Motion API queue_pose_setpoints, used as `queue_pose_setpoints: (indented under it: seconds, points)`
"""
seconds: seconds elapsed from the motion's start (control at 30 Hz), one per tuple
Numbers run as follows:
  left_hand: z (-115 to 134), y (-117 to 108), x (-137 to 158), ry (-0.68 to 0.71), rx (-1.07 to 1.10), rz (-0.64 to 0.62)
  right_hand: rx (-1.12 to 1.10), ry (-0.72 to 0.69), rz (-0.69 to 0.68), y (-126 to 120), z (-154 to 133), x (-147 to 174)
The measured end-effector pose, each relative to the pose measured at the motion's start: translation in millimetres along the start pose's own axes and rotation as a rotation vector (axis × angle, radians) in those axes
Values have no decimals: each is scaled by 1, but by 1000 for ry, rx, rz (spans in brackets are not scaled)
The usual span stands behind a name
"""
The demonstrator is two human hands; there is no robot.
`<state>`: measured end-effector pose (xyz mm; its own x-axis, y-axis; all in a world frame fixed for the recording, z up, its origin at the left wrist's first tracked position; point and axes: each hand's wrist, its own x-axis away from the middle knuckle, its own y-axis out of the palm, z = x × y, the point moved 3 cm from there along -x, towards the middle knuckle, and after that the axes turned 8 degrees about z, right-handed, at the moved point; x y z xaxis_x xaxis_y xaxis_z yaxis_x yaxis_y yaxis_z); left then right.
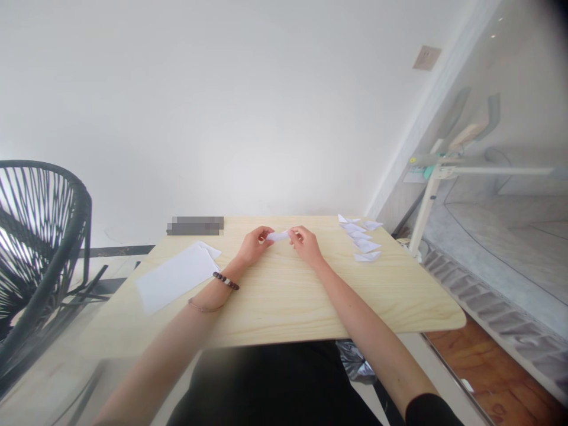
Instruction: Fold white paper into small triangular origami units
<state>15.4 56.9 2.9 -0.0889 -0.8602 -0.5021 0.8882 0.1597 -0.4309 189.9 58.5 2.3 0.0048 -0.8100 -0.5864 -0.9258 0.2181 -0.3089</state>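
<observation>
Left hand grips the left end of a small folded white paper strip; right hand pinches its right end. The strip is held between both hands, over the far middle of the bench. A beaded bracelet sits at the left wrist. Left of the left hand, white paper sheets lie flat; beyond them, at the far left edge, a dark item is pixelated and unidentifiable. To the far right, several pointed folded paper pieces lie grouped. A dark corded chair stands left of the bench.
</observation>
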Motion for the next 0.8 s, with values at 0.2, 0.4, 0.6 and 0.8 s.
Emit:
queue_pose_setpoints:
  seconds: [0.2, 0.4, 0.6, 0.8]
  points:
    - [4, 1, 1, -43, 59, 7, -23, -3, -21, 1, 1, 0]
    - [15, -2, 2, 161, -59, 4, -21, -50, -36, 1, -2, 1]
    - [24, -3, 2, 303, -238, 46, -16, -41, -44, 1, -4, 2]
    - [26, -2, 3, 270, -313, 31, 5, -22, -39, 2, -3, 1]
